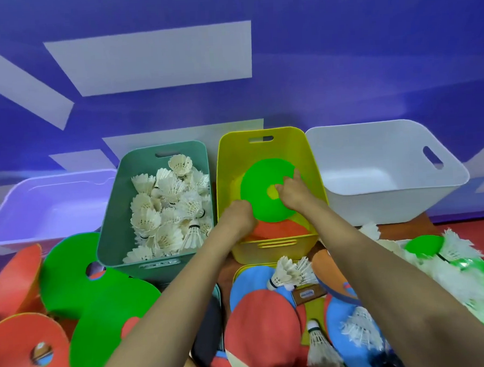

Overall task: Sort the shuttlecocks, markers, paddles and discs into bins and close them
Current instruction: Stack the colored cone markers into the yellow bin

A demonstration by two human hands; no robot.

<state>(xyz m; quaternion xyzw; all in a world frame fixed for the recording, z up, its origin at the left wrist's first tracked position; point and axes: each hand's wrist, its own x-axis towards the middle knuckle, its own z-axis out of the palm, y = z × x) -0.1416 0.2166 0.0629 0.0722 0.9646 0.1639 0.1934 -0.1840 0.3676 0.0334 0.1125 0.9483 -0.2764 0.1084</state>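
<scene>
**Entry: seating green disc in yellow bin**

- Far left: the lilac bin [48,204] is standing open. Its inside is washed out by glare, so I am not recording any contents.
- Loose discs [106,297], green and orange, are lying in front of it, still unsorted.
- The teal bin [112,218] is holding a heap of shuttlecocks [166,204].
- My left hand [237,217] is curling round the near-left rim of the green disc [258,205]. The fingertips are hidden under the disc, so the grip is judged, not confirmed.
- The disc is lying tilted inside the yellow bin [260,134], over at least one orange disc [279,229]. I cannot count the stack below.
- My right hand [292,193] is lying on the disc with the thumb hooking at the centre hole and one finger stretching along the far-right edge.
- Handling judgement: the disc is looking thin, light and bendy. Rim plus centre hole is the sensible hold, and pressing flat should be harmless.
- Right: the white bin [384,136] is standing open.
- In front, paddles [265,322] and loose shuttlecocks [458,273] are lying tangled. The feathers are looking fragile, so I am planning to lift those by the cork.
- I am not making out any markers or bin lids.
</scene>
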